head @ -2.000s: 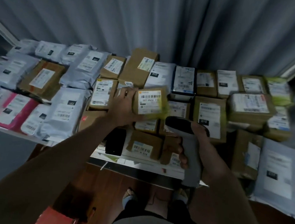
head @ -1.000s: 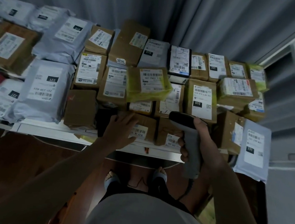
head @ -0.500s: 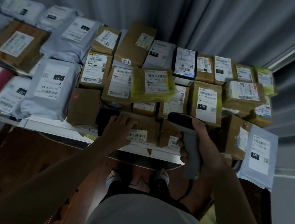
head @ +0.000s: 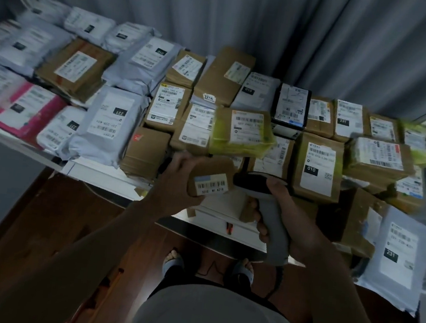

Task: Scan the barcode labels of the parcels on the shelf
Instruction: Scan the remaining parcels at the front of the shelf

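My left hand (head: 174, 180) grips a small brown cardboard parcel (head: 212, 172), lifted off the front of the white shelf (head: 92, 170), its barcode label (head: 211, 185) facing up. My right hand (head: 293, 219) holds a grey barcode scanner (head: 270, 211) by the handle, its dark head right beside the parcel's right edge. Many labelled parcels cover the shelf: a yellow-wrapped one (head: 242, 134) just behind the held parcel, a brown box marked 010 (head: 317, 167) to the right.
Grey mailer bags (head: 108, 127) and a pink one (head: 28, 112) lie at the left. A grey bag marked 231 (head: 396, 256) hangs over the shelf's right end. A grey curtain (head: 251, 18) hangs behind. My feet (head: 209, 267) stand on the dark wooden floor.
My left hand, which rested on the small brown parcel at the shelf's front, has picked it up and tilted its label up beside the scanner head. The view shifted slightly.
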